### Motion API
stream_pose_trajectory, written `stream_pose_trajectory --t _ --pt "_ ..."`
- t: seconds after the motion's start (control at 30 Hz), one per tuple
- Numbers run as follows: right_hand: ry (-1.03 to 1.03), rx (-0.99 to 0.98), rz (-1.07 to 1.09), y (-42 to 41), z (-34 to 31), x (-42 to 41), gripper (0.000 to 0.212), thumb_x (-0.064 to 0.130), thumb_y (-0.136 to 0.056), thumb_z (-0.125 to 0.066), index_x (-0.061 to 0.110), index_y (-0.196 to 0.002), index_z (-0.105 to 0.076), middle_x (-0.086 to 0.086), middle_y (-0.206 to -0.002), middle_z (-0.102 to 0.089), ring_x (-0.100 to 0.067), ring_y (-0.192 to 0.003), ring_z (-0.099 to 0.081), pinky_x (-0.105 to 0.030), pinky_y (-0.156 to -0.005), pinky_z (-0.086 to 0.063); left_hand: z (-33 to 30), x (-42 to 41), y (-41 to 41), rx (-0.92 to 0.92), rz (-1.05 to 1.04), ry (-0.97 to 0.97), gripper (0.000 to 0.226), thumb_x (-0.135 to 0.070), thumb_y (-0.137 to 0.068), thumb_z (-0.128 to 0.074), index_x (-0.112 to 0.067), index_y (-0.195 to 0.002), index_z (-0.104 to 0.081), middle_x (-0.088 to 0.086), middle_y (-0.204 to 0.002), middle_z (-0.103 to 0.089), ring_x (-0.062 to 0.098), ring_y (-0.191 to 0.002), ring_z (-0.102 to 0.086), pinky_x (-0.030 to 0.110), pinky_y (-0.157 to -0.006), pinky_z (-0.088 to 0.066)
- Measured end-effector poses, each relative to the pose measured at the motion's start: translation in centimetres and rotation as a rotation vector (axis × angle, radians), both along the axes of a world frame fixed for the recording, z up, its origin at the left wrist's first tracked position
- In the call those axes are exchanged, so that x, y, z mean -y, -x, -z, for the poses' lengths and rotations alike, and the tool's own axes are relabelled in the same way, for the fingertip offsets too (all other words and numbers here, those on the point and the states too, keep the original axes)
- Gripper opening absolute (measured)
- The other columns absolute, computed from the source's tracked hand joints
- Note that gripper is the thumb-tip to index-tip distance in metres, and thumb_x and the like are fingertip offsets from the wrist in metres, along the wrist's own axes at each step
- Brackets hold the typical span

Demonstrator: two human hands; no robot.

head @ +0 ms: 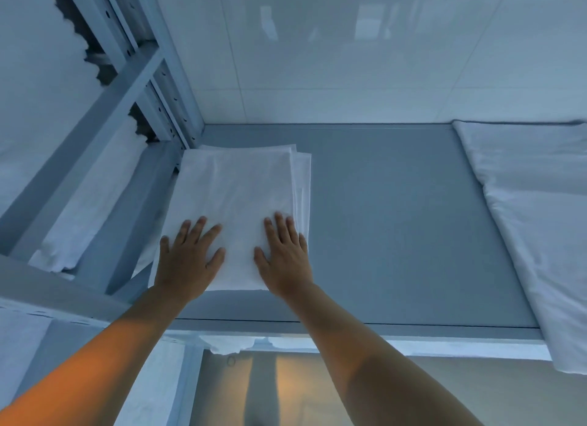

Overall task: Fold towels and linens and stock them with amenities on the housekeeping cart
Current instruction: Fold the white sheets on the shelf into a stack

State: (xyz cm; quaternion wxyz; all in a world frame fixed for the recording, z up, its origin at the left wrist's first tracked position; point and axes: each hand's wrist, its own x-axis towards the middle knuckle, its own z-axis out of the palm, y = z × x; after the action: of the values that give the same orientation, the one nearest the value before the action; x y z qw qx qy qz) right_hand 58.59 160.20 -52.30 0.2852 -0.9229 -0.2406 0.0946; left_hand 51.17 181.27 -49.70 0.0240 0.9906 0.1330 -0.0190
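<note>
- Your left hand (187, 260) and right hand (283, 256) lie flat, fingers spread, pressing the folded white linen (236, 197) on the grey surface (397, 219), gripping nothing.
- It looks soft, light and floppy; judge it best lifted from underneath, at both near corners.

Cloth on metal, under a shiny wall

The folded sheet (235, 209) was thin white cloth, smooth and matt, with faint creases. The shelf (397, 228) under it looked like grey painted metal, matt and even. The rack frame (104, 114) was pale painted metal with punched holes. The wall (349, 51) behind was glossy and showed reflections. The loose sheet (533, 203) was soft, wrinkled white cloth.
</note>
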Motion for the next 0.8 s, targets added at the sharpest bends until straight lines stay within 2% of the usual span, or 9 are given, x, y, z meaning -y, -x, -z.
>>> stream_pose_trajectory --t 0.1,0.23,0.43,0.6,0.8 --pt "-0.084 -0.034 -0.035 -1.1 -1.0 3.3 0.064 0.043 -0.106 -0.039 0.027 -0.164 -0.017 0.005 -0.173 -0.006 -0.017 -0.159 -0.001 -0.048 -0.127 -0.011 -1.6 3.6 -0.9 0.049 0.007 0.032 0.065 -0.061 -0.098 -0.025 -0.031 -0.154 -0.039 0.001 -0.169 -0.024 0.029 -0.155 -0.021 0.064 -0.119 -0.021" --pt "-0.035 0.011 0.067 -3.7 -1.8 12.8 0.061 0.039 -0.106 -0.041 0.025 -0.163 -0.023 0.002 -0.172 -0.013 -0.021 -0.159 -0.009 -0.048 -0.127 -0.012 -3.4 12.9 -4.2 0.100 0.137 0.116 0.066 -0.060 -0.098 -0.022 -0.033 -0.156 -0.035 -0.001 -0.168 -0.025 0.026 -0.156 -0.020 0.062 -0.120 -0.023" --pt "0.090 0.041 0.242 -7.9 -2.5 31.2 0.060 0.038 -0.106 -0.042 0.025 -0.162 -0.025 0.002 -0.172 -0.016 -0.021 -0.158 -0.011 -0.046 -0.126 -0.011 -3.6 30.4 -9.5 0.131 0.243 0.273 0.058 -0.048 -0.103 -0.044 -0.031 -0.158 -0.034 -0.001 -0.169 -0.022 0.024 -0.157 -0.015 0.060 -0.122 -0.017" --pt "0.153 0.079 0.319 -9.6 -2.9 45.5 0.058 0.036 -0.107 -0.040 0.024 -0.162 -0.025 0.002 -0.172 -0.014 -0.020 -0.159 -0.008 -0.050 -0.127 -0.011 -2.6 44.4 -12.4 0.129 0.340 0.331 0.058 -0.050 -0.103 -0.041 -0.031 -0.158 -0.033 -0.001 -0.169 -0.022 0.023 -0.157 -0.015 0.058 -0.122 -0.018" --pt "0.262 0.089 0.401 -11.0 -1.7 59.1 0.060 0.042 -0.108 -0.035 0.026 -0.164 -0.019 0.005 -0.173 -0.006 -0.020 -0.159 -0.001 -0.050 -0.127 -0.008 -0.1 57.9 -15.0 0.070 0.489 0.330 0.062 -0.055 -0.103 -0.034 -0.034 -0.161 -0.022 -0.001 -0.171 -0.014 0.024 -0.158 -0.009 0.059 -0.123 -0.017"
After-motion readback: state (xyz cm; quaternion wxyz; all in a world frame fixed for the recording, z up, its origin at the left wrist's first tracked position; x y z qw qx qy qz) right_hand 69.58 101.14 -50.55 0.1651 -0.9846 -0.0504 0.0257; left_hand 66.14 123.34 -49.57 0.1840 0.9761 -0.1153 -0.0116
